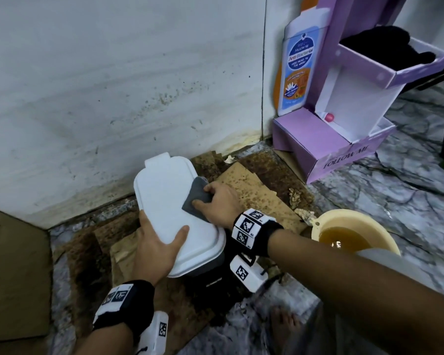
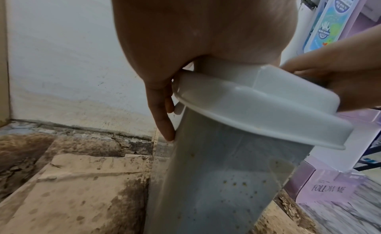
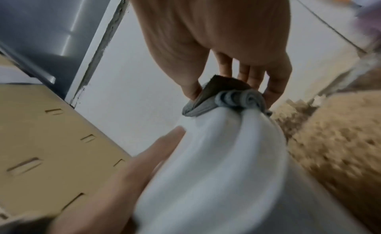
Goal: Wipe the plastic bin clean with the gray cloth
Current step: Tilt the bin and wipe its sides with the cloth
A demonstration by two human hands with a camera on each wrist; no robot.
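Observation:
The plastic bin (image 1: 169, 208) stands on the floor by the wall, its white lid closed over a grey body (image 2: 206, 180) dotted with small brown specks. My left hand (image 1: 154, 248) grips the lid's near left edge, thumb on top and fingers (image 2: 163, 123) down the side. A bunched gray cloth (image 1: 198, 198) lies on the right part of the lid and over its rim. My right hand (image 1: 217, 201) pinches that cloth (image 3: 226, 97) and presses it on the lid (image 3: 216, 156). The right wrist view is motion-blurred.
Stained brown cardboard sheets (image 1: 249, 187) lie under and around the bin. A cream basin (image 1: 385, 234) of brownish water sits to the right. A purple display box (image 1: 328, 147) stands in the corner beyond it. Flat cardboard (image 1: 10, 265) lies at the left, and a bare foot (image 1: 285, 326) is near me.

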